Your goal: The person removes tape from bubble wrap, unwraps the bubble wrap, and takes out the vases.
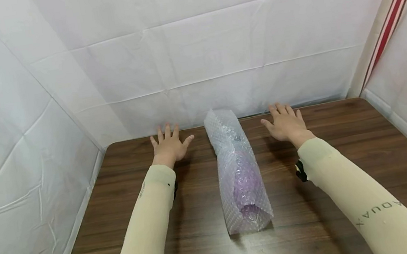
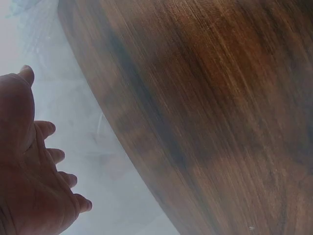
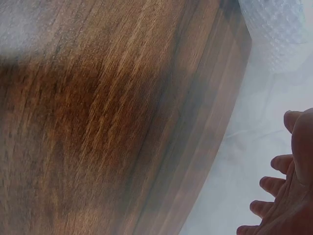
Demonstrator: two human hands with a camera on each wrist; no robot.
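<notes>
A long bubble-wrapped bundle lies lengthwise on the wooden table, with a purple tint showing through its nearer half. Its near end gapes slightly, and its far end reaches the table's back edge. To its left, my left hand is spread with fingers apart, near the back edge, holding nothing. On the other side, my right hand is likewise spread and empty. In the right wrist view, part of the bubble wrap shows past the right fingers. The left wrist view shows the left palm above the table.
White fabric sheets hang behind the table and along both sides. A red-striped strip runs down the back right corner. Pale sleeves cover both forearms, with a dark wrist device under the right cuff.
</notes>
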